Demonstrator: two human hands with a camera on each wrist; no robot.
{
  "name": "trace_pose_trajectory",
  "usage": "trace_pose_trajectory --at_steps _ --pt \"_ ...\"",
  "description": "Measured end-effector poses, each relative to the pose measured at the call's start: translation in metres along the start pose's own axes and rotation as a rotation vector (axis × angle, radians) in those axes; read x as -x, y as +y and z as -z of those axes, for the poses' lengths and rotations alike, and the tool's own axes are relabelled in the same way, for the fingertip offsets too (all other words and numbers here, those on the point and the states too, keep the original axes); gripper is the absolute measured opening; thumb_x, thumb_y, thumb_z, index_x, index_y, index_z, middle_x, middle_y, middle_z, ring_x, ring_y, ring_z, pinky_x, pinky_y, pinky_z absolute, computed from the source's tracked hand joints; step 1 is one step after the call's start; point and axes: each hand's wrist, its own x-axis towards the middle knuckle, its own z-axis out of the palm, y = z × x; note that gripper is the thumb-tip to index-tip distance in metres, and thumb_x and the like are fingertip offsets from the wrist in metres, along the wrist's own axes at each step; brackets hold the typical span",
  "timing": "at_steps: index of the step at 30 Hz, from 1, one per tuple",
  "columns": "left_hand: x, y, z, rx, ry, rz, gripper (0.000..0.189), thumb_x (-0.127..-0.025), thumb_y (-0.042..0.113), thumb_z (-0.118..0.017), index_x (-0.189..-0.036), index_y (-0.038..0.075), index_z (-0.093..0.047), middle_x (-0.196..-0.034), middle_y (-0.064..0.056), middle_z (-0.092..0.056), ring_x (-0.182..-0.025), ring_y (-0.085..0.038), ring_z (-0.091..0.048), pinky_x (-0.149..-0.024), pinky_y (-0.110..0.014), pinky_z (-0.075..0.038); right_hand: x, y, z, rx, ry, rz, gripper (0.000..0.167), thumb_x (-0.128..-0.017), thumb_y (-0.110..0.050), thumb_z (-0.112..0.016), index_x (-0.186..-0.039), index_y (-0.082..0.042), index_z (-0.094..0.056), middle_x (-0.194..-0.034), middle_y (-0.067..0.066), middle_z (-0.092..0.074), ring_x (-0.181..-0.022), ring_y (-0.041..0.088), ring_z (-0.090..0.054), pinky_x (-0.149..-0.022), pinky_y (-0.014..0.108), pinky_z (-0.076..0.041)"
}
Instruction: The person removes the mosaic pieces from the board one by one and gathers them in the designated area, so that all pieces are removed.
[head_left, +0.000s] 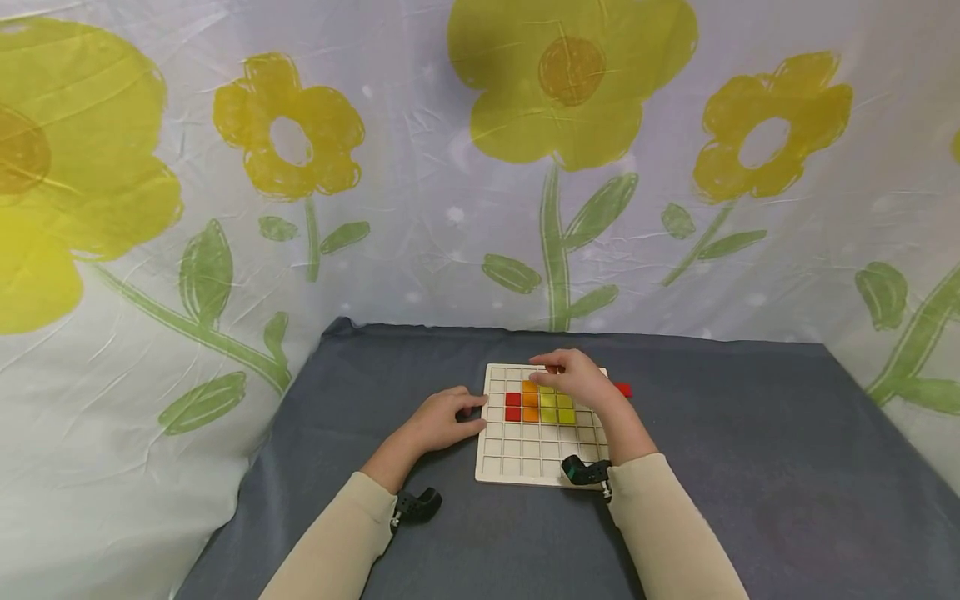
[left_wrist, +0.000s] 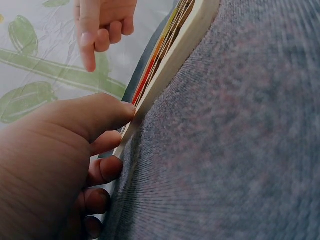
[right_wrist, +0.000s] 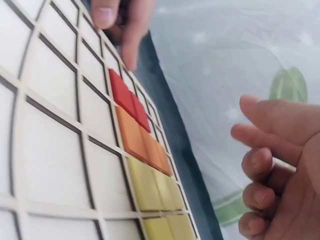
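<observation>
A pale wooden grid board (head_left: 517, 469) lies flat on the dark cloth. Square tiles fill some of its cells: two red tiles (head_left: 513, 407), a column of three orange tiles (head_left: 530, 401) and a block of yellow tiles (head_left: 557, 410). My left hand (head_left: 438, 421) is at the board's left edge; its thumb touches the rim in the left wrist view, fingers relaxed. Over the upper part of the board hovers my right hand (head_left: 576, 379), fingers loosely bent. In the right wrist view its fingers (right_wrist: 257, 195) are off the tiles, and I see nothing held.
Another red piece (head_left: 623, 389) shows just right of the board, partly behind the right wrist. Dark grey cloth (head_left: 750, 467) covers the table. A flower-printed curtain (head_left: 420, 250) closes off the back and sides. Both wrists wear black camera mounts (head_left: 585, 471).
</observation>
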Motion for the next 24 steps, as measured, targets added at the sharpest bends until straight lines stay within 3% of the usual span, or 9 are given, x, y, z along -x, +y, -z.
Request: trace_pose_trajectory --at_steps 8,10,12,14,17,20,24 --pt "0.001 0.001 0.001 0.007 0.0 -0.007 0.047 -0.099 0.032 -0.071 -0.142 0.015 -0.064 -0.086 0.005 -0.049 -0.068 -0.012 -0.04 -0.063 -0.029 -0.034 -0.004 0.0 -0.015 0.089 -0.024 -0.096 0.039 -0.1 -0.022 -0.07 -0.134 -0.003 -0.069 -0.073 0.004 -0.04 -0.062 0.019 -0.034 -0.06 0.034 -0.03" --pt "0.001 0.001 0.001 0.007 0.0 -0.007 0.047 -0.099 0.032 -0.071 -0.142 0.015 -0.064 -0.086 0.005 -0.049 -0.067 -0.012 -0.039 -0.063 -0.029 -0.034 -0.004 0.001 -0.018 0.122 -0.021 -0.128 0.038 -0.099 -0.022 -0.071 -0.133 -0.004 -0.07 -0.074 0.005 -0.045 -0.064 0.018 -0.038 -0.062 0.034 -0.034" --pt "0.001 0.001 0.001 0.005 0.001 -0.005 0.047 -0.099 0.032 -0.071 -0.142 0.015 -0.064 -0.086 0.005 -0.049 -0.067 -0.011 -0.039 -0.063 -0.029 -0.034 -0.005 0.003 -0.021 0.155 -0.011 -0.159 0.038 -0.099 -0.022 -0.072 -0.133 -0.005 -0.071 -0.083 0.005 -0.057 -0.071 0.019 -0.048 -0.067 0.036 -0.042" --pt "0.001 0.001 0.001 0.003 0.001 -0.002 0.047 -0.099 0.032 -0.071 -0.142 0.015 -0.064 -0.086 0.005 -0.049 -0.067 -0.011 -0.038 -0.064 -0.029 -0.033 -0.006 0.005 -0.023 0.197 -0.004 -0.173 0.037 -0.098 -0.023 -0.072 -0.131 -0.007 -0.072 -0.102 0.008 -0.068 -0.087 0.023 -0.059 -0.079 0.04 -0.049" --pt "0.001 0.002 0.002 0.001 0.0 0.003 0.048 -0.099 0.033 -0.071 -0.142 0.016 -0.064 -0.086 0.004 -0.049 -0.067 -0.011 -0.037 -0.064 -0.029 -0.033 -0.006 0.007 -0.025 0.24 0.0 -0.175 0.036 -0.098 -0.022 -0.073 -0.13 -0.007 -0.073 -0.124 0.01 -0.069 -0.113 0.03 -0.062 -0.095 0.046 -0.049" --pt "0.001 0.002 0.002 -0.003 -0.002 0.003 0.048 -0.098 0.033 -0.071 -0.142 0.015 -0.064 -0.086 0.003 -0.049 -0.067 -0.011 -0.038 -0.064 -0.029 -0.033 -0.007 0.008 -0.026 0.25 -0.007 -0.164 0.036 -0.098 -0.021 -0.073 -0.13 -0.005 -0.072 -0.127 0.011 -0.069 -0.12 0.033 -0.06 -0.1 0.049 -0.047" --pt "0.001 0.001 0.001 -0.009 -0.005 0.0 0.048 -0.099 0.034 -0.071 -0.142 0.015 -0.064 -0.086 0.004 -0.05 -0.068 -0.011 -0.038 -0.065 -0.029 -0.033 -0.008 0.009 -0.027 0.242 0.001 -0.153 0.035 -0.097 -0.02 -0.073 -0.129 -0.004 -0.073 -0.124 0.012 -0.069 -0.115 0.031 -0.061 -0.098 0.048 -0.048"
